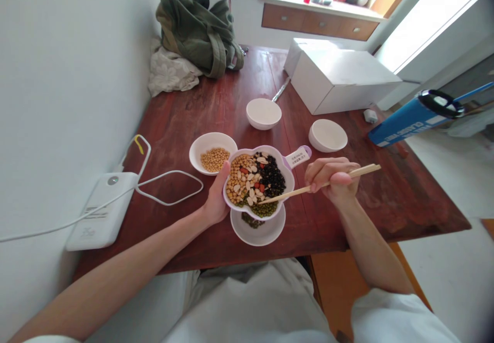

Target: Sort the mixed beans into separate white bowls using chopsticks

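My left hand (pixel 218 197) grips the left rim of a scalloped white bowl with a handle (pixel 290 184), held tilted above the table. In it lie soybeans (pixel 234 182), black beans (pixel 275 178), green mung beans (pixel 266 209), pale peanut-like pieces (pixel 251 181) and a few reddish ones. My right hand (pixel 334 179) is closed around wooden chopsticks (pixel 295 192), their tips among the green beans and pale pieces. Partly hidden underneath, a small white bowl (pixel 258 236) contains green beans. Left of the scalloped bowl, another white bowl (pixel 196 147) holds soybeans.
Two white bowls (pixel 264 114) (pixel 328 136) stand farther back. A white box (pixel 339 75), a blue tumbler (pixel 415 119) and a small white adapter (pixel 370 116) are at the right. At the left lie a power bank (pixel 104 209) with cables, and a green bag (pixel 196 29) beside the wall.
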The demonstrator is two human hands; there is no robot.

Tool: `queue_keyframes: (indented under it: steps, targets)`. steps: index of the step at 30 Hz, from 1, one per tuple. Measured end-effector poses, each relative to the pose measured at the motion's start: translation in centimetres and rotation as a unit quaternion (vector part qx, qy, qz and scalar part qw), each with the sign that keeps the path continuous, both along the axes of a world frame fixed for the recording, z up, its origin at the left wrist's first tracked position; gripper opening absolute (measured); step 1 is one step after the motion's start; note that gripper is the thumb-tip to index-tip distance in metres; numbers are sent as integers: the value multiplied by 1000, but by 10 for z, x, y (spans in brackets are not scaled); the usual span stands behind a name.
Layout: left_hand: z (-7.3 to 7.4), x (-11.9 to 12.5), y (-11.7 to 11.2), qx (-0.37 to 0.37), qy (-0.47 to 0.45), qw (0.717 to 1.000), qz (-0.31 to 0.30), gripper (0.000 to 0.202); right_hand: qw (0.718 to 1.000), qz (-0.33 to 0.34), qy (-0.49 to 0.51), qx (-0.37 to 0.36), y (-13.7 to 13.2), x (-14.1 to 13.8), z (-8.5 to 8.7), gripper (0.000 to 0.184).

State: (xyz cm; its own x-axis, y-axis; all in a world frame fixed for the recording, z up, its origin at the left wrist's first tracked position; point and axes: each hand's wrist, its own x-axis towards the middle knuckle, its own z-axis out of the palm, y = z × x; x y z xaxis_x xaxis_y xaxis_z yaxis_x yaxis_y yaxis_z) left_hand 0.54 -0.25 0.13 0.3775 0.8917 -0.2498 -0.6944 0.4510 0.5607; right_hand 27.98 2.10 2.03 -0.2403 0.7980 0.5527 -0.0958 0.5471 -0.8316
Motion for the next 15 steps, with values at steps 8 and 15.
queue_keyframes:
  steps: [8, 15]
  targets:
    - [4, 1, -2, -12, 25, 1000, -2, 65, 998, 42, 18, -42, -1, -13, 8, 64]
    - [0, 0, -1, -1, 2, 1000, -21, 71, 995, 5, 66, -75, -3, -21, 6, 64]
